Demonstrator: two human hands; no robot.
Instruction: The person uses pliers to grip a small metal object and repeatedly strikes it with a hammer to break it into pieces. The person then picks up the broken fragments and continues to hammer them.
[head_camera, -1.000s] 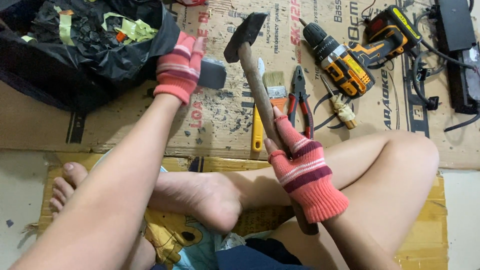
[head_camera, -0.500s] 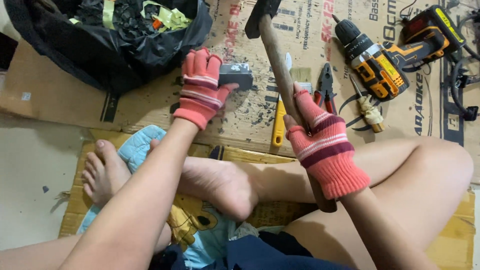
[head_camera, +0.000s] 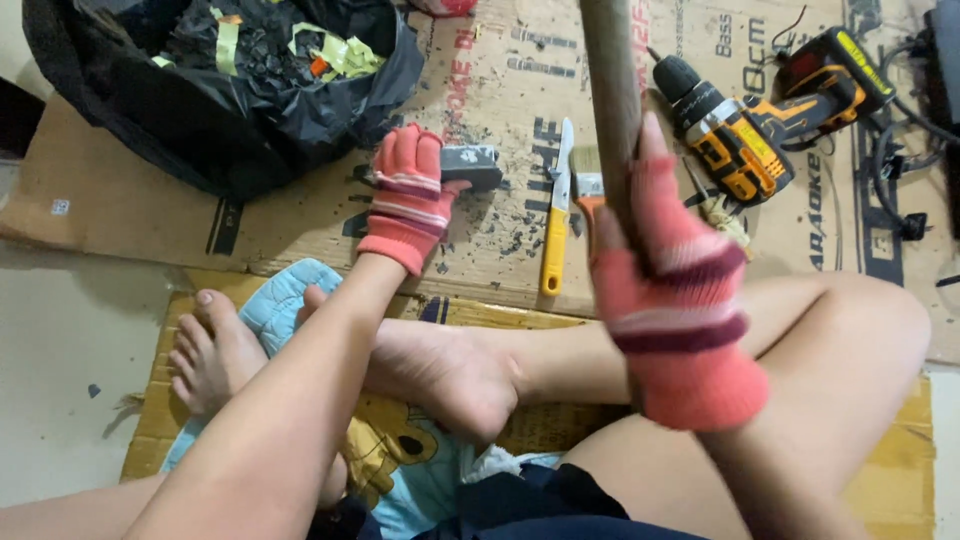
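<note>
Right hand (head_camera: 680, 300), in a pink striped knit glove, is closed around the upright brown wooden handle (head_camera: 612, 100), whose head is out of frame above. Left hand (head_camera: 408, 195), gloved alike, presses the small dark grey block (head_camera: 470, 165) onto the cardboard sheet (head_camera: 500, 240), well left of the handle.

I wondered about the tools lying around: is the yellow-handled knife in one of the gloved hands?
No, the yellow-handled knife lies loose on the brown cardboard sheet, between the left hand and the right hand, touched by neither.
</note>
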